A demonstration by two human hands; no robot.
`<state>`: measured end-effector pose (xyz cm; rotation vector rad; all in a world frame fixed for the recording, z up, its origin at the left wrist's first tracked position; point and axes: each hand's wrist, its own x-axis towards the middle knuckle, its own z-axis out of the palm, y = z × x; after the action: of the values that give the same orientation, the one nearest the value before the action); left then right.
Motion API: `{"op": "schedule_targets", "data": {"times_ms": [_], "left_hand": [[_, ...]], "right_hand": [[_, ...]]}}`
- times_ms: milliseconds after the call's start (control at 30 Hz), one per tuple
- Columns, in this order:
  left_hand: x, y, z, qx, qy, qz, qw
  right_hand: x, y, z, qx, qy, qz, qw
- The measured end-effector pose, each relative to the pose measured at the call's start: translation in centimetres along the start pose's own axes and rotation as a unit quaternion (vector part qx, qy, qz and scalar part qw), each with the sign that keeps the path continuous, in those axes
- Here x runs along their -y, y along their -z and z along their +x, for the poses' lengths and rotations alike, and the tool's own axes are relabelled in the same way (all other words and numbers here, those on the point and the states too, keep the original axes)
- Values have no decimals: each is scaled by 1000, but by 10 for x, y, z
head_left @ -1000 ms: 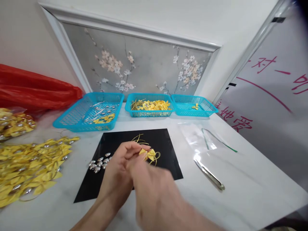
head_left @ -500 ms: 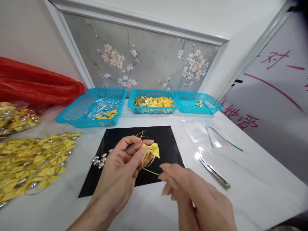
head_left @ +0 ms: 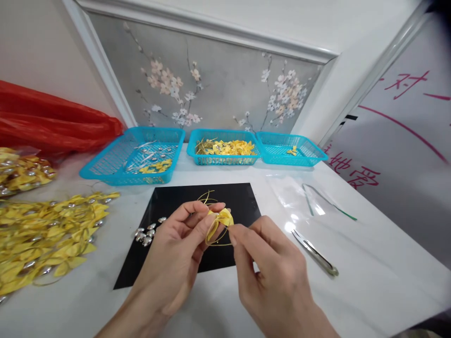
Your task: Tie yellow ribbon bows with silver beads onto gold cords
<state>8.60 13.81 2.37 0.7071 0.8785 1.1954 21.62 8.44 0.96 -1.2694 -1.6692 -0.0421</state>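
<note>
My left hand (head_left: 186, 239) pinches a yellow ribbon bow (head_left: 225, 217) between thumb and fingers, above a black mat (head_left: 243, 202). A thin gold cord (head_left: 215, 244) loops below the bow, and loose cord ends stick up behind my left fingers. My right hand (head_left: 271, 263) is closed at the bow's right side, thumb and forefinger pinched at the cord. Its fingertips partly cover the cord's end. Several shiny silver beads (head_left: 144, 234) lie on the mat's left part, beside my left wrist.
Blue baskets (head_left: 221, 160) with yellow bows and small parts line the wall. Strung yellow bows with silver beads (head_left: 52, 234) cover the table's left. Small scissors-like snips (head_left: 315, 253), a clear bag (head_left: 285, 192) and a green strip (head_left: 329, 203) lie at right.
My right hand has moved up and left, from holding the cord drawn out below right to pinching close beside the bow. The cord's loop now hangs slack. My left hand stays in place.
</note>
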Motion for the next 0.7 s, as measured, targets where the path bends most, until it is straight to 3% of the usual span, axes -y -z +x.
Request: {"op": "schedule_targets", "data": {"times_ms": [700], "left_hand": [[2,1,-1,5,23,5,1000]], "right_hand": [[-9,-7,1,1,-1,-12,1000]]}}
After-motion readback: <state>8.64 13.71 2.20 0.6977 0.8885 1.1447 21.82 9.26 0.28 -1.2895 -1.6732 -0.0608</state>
